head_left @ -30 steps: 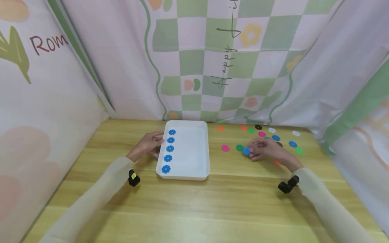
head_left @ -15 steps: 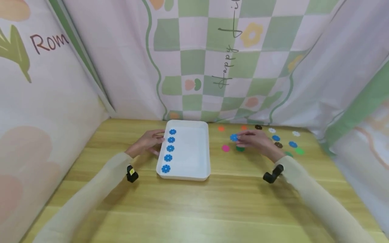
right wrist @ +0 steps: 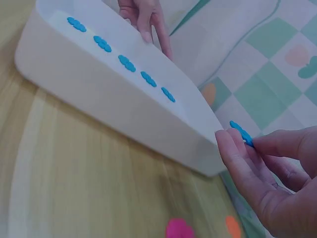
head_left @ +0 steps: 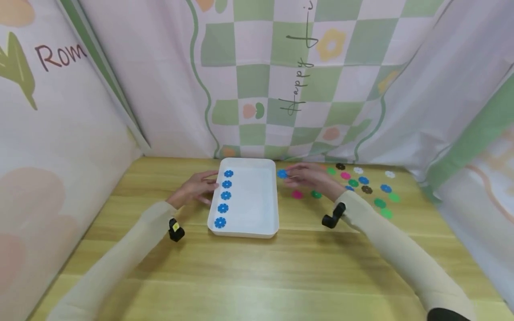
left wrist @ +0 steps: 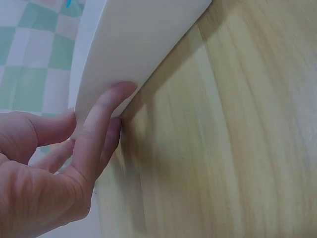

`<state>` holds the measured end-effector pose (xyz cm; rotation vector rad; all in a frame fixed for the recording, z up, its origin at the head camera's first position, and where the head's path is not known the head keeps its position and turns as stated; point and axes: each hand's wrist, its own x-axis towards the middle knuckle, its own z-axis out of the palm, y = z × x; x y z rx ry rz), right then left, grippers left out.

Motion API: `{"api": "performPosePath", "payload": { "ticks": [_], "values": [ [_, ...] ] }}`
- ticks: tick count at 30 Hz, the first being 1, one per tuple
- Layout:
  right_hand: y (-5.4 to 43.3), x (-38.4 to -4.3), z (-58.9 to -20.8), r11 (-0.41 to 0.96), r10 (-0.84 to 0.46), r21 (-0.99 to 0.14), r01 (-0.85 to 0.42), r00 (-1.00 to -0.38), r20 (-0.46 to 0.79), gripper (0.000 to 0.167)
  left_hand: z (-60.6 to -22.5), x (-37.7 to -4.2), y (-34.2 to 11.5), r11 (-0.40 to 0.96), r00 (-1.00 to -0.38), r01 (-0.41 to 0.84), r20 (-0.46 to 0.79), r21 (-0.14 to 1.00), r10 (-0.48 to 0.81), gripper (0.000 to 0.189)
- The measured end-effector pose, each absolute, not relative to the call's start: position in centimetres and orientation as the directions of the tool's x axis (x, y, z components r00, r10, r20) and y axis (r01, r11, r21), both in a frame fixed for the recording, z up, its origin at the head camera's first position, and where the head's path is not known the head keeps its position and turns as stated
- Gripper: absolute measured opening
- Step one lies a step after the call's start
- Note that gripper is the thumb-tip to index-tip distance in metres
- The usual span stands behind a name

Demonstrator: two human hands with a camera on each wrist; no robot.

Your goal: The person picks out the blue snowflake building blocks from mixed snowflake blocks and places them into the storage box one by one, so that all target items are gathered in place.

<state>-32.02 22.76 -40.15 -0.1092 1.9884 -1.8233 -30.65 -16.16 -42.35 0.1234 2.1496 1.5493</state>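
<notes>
My right hand (head_left: pixel 310 178) pinches a blue flower-shaped plastic disc (head_left: pixel 282 174) between thumb and fingers, just beyond the right rim of a white rectangular tray (head_left: pixel 263 232). Seen from the right wrist, that disc (right wrist: pixel 241 133) stands tilted on edge above the tray's far corner. A column of several matching blue discs (head_left: pixel 225 195) lies inside the tray along its left wall. My left hand (head_left: pixel 195 189) rests against the tray's left side. In the left wrist view its fingers (left wrist: pixel 91 131) touch the outer wall, and the thumb is at the rim.
Right of the tray, loose flower-shaped discs are scattered on the wooden table (head_left: pixel 257 276). Among them are a pink disc (head_left: pixel 297 195), a dark green one (head_left: pixel 316 195), a brown one (head_left: pixel 367 190) and a white one (head_left: pixel 390 174). A checkered curtain (head_left: pixel 289 89) hangs behind the table.
My right hand has carried the blue disc leftward and away from me, from among the loose discs to the tray's right rim. The left hand stays at the tray.
</notes>
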Motion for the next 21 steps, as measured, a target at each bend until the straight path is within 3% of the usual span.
{"api": "performPosePath", "payload": {
  "ticks": [7,21],
  "values": [
    [17.9,-33.8,-40.2,0.081,-0.402,-0.976,0.204,-0.889,-0.219,0.03,-42.3,-30.1,-15.9,0.326,-0.879,-0.226,-0.337,0.918,0.338,0.065],
    [12.8,-35.8,-41.1,0.152,-0.3,-0.957,0.247,-0.911,-0.283,0.027,-42.3,-29.8,-14.2,0.324,-0.898,-0.223,-0.323,0.92,0.299,0.063]
  ]
}}
